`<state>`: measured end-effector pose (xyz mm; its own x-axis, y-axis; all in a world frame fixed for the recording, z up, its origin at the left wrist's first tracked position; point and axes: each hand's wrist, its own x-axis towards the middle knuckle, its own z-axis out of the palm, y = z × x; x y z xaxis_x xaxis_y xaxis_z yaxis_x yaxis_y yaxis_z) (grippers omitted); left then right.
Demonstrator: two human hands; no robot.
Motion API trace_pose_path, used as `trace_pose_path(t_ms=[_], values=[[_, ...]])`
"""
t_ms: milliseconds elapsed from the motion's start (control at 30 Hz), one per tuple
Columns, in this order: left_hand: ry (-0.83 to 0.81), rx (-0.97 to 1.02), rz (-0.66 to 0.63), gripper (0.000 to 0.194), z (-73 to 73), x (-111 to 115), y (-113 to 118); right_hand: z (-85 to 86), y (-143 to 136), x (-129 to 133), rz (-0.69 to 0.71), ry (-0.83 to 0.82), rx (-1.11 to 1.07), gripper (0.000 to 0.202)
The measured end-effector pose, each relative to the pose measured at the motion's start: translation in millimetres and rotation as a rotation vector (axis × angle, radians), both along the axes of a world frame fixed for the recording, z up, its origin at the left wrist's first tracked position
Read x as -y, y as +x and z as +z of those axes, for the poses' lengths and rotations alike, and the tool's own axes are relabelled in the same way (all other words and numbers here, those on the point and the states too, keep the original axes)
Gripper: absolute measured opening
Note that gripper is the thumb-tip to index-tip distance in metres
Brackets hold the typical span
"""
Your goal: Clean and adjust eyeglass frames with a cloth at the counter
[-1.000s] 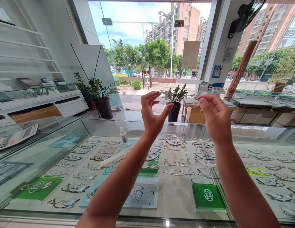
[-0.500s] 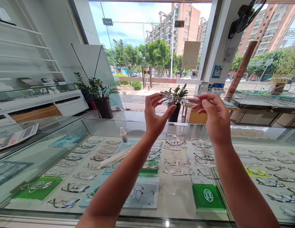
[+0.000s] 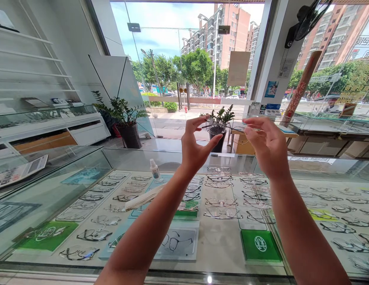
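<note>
A pair of thin-rimmed eyeglasses [image 3: 232,128] is held up above the display counter, between my two hands. My left hand [image 3: 194,142] has its fingertips at the left end of the frame, its thumb stretched apart below the lens. At the other end, my right hand [image 3: 267,146] pinches the frame between thumb and fingers. The clear lenses are hard to make out against the plant behind, and the temples are largely hidden. Under my left forearm a pale, long zippered case [image 3: 142,200] lies on the glass, near a small white spray bottle [image 3: 154,169].
Rows of eyeglasses [image 3: 222,202] lie inside the glass display counter [image 3: 214,269]. A green block with a white logo [image 3: 260,246] stands at its front right. Beyond are potted plants [image 3: 129,130], a glass door and a street. A wall fan [image 3: 306,23] hangs upper right.
The eyeglasses have tilted, so their lenses now look flatter and the upper rim shows as a dark line. My right hand has shifted slightly left, with its fingers turned.
</note>
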<state>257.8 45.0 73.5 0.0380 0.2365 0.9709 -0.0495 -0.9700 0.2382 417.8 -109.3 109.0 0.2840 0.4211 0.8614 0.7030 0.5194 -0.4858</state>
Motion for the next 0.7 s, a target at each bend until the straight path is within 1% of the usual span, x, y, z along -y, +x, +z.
trace_pose_path(t_ms=[67, 133, 300, 433, 600, 700], values=[[0.076, -0.040, 0.056, 0.062, 1.2, 6, -1, 0.7, -1, 2, -0.055, -0.020, 0.125, 0.013], [0.139, -0.068, 0.089, 0.062, 1.9, 11, -1, 0.3, 0, 3, -0.085, -0.037, 0.200, 0.010], [0.193, -0.114, 0.122, 0.060, 3.3, 19, -1, -1.7, 5, 2, -0.138, -0.066, 0.243, 0.010], [0.198, -0.126, 0.120, 0.060, 5.1, 20, -4, 0.2, 8, 2, -0.097, -0.106, 0.239, 0.010], [0.194, -0.153, 0.097, 0.066, 6.2, 19, -5, 2.2, 9, 3, 0.014, -0.182, 0.171, 0.009], [0.171, -0.161, 0.079, 0.065, 6.6, 19, -5, 1.8, 10, 2, 0.058, -0.211, 0.136, 0.010]])
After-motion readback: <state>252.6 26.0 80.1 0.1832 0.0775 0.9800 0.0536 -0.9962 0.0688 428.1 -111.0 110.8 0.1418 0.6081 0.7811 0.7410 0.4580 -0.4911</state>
